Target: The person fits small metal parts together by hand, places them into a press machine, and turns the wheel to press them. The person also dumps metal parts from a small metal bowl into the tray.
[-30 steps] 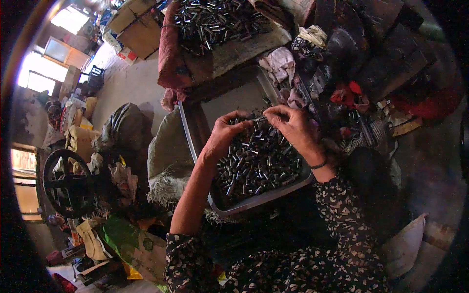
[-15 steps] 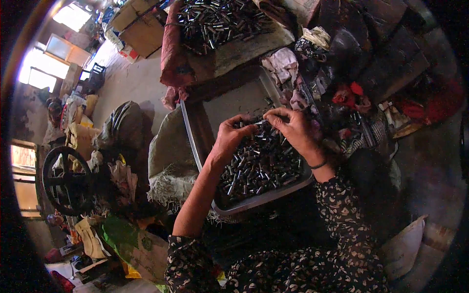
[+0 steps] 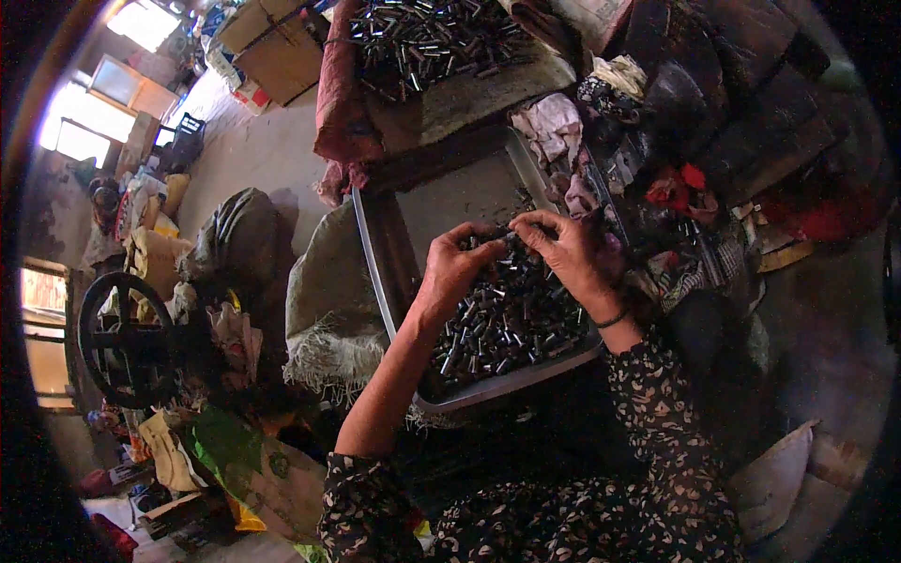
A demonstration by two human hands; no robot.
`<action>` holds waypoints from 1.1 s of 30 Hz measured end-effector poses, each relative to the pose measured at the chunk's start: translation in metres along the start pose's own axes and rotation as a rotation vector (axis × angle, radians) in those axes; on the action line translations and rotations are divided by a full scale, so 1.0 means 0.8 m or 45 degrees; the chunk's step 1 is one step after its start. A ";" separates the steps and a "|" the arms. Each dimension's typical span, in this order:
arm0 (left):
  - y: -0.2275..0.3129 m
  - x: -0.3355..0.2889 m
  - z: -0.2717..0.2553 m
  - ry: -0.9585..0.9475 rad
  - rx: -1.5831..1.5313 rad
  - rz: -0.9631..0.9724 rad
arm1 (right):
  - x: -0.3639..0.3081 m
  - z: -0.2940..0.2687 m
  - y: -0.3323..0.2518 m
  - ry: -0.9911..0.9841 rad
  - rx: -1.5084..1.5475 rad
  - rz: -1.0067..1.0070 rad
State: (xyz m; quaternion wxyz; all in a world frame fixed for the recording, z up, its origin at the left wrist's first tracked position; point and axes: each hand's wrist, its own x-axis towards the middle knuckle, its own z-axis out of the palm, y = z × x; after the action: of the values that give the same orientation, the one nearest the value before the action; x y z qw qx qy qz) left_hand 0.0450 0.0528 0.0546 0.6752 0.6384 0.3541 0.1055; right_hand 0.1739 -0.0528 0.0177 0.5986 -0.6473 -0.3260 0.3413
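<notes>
My left hand (image 3: 460, 266) and my right hand (image 3: 566, 253) meet above a grey plastic tub (image 3: 374, 279), fingertips pinched almost together. Between them is a small metal cylinder, dark and mostly covered by the fingers. Below the hands, a heap of short metal cylinders (image 3: 507, 324), some shiny and some dark, fills the near part of the tub. Its far part shows a bare, dirty bottom. A dark band circles my right wrist.
Beyond the tub, more metal cylinders (image 3: 427, 42) lie on sacking beside a rolled red cloth (image 3: 343, 103). Rags (image 3: 549, 127) crowd the tub's right side. To the left are a frayed sack (image 3: 324, 300), a black handwheel (image 3: 127, 340) and a cardboard box (image 3: 277, 56).
The view has shifted slightly. Both hands stay pinched together over the tub; the shiny piece seen between the fingertips earlier is now darker and more hidden.
</notes>
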 end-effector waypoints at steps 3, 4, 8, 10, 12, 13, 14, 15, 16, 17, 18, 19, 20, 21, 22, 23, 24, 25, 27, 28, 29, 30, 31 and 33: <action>-0.008 0.004 -0.004 -0.084 -0.204 -0.121 | -0.008 0.000 -0.013 -0.035 -0.026 -0.051; -0.009 0.004 -0.007 -0.093 -0.208 -0.118 | -0.010 0.000 -0.011 -0.027 -0.034 -0.052; -0.013 -0.006 -0.020 -0.343 -0.352 -0.204 | -0.013 0.001 0.002 -0.056 0.153 -0.022; -0.014 -0.008 -0.015 -0.452 -0.516 -0.135 | -0.018 -0.001 0.000 -0.104 0.337 -0.089; -0.014 -0.012 -0.015 -0.473 -0.475 -0.150 | -0.028 0.001 -0.005 -0.058 0.309 -0.082; -0.015 -0.012 -0.009 -0.460 -0.427 -0.125 | -0.034 0.000 -0.009 -0.100 0.283 -0.029; -0.015 -0.013 -0.004 -0.449 -0.378 -0.098 | -0.039 -0.001 -0.013 -0.138 0.257 0.025; -0.012 -0.018 -0.001 -0.445 -0.379 -0.120 | -0.044 -0.002 -0.016 -0.093 0.230 -0.021; -0.008 -0.021 0.003 -0.487 -0.378 -0.111 | -0.048 -0.004 -0.019 -0.045 0.201 -0.068; -0.003 -0.024 0.009 -0.466 -0.289 -0.098 | -0.051 -0.008 -0.018 -0.013 0.153 -0.126; 0.005 -0.029 0.014 -0.433 -0.196 -0.075 | -0.052 -0.009 -0.018 0.025 0.082 -0.228; 0.006 -0.029 0.022 -0.471 -0.191 -0.059 | -0.054 -0.012 -0.015 0.083 0.006 -0.324; 0.008 -0.028 0.032 -0.470 -0.157 -0.086 | -0.058 -0.020 -0.013 0.142 -0.072 -0.419; 0.010 -0.028 0.038 -0.452 -0.120 -0.117 | -0.065 -0.028 -0.018 0.135 -0.141 -0.477; 0.015 -0.027 0.048 -0.476 -0.113 -0.104 | -0.072 -0.040 -0.024 0.159 -0.152 -0.486; 0.019 -0.027 0.061 -0.457 -0.065 -0.079 | -0.081 -0.055 -0.029 0.237 -0.328 -0.529; 0.026 -0.029 0.070 -0.425 -0.017 -0.056 | -0.089 -0.066 -0.037 0.304 -0.495 -0.570; 0.039 -0.032 0.080 -0.441 0.009 -0.094 | -0.099 -0.080 -0.049 0.411 -0.448 -0.584; 0.040 -0.026 0.078 -0.464 0.075 -0.088 | -0.123 -0.108 -0.082 0.663 -0.437 -0.594; 0.042 -0.022 0.084 -0.507 0.130 -0.083 | -0.135 -0.138 -0.096 0.804 -0.622 -0.706; 0.041 -0.019 0.083 -0.497 0.135 -0.082 | -0.150 -0.150 -0.121 0.993 -0.759 -0.711; 0.040 -0.013 0.089 -0.495 0.233 -0.006 | -0.162 -0.177 -0.129 1.137 -0.927 -0.789; 0.039 -0.005 0.095 -0.490 0.329 0.066 | -0.170 -0.202 -0.132 1.294 -1.060 -0.805; 0.051 -0.003 0.109 -0.481 0.285 0.044 | -0.171 -0.238 -0.129 1.568 -1.039 -0.884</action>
State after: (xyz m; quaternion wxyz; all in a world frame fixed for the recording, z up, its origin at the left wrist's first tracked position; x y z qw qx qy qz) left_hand 0.1094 -0.0104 0.0880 0.6526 0.7238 0.2196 -0.0445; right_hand 0.2553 -0.2645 0.1374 0.4593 -0.7479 -0.2192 -0.4262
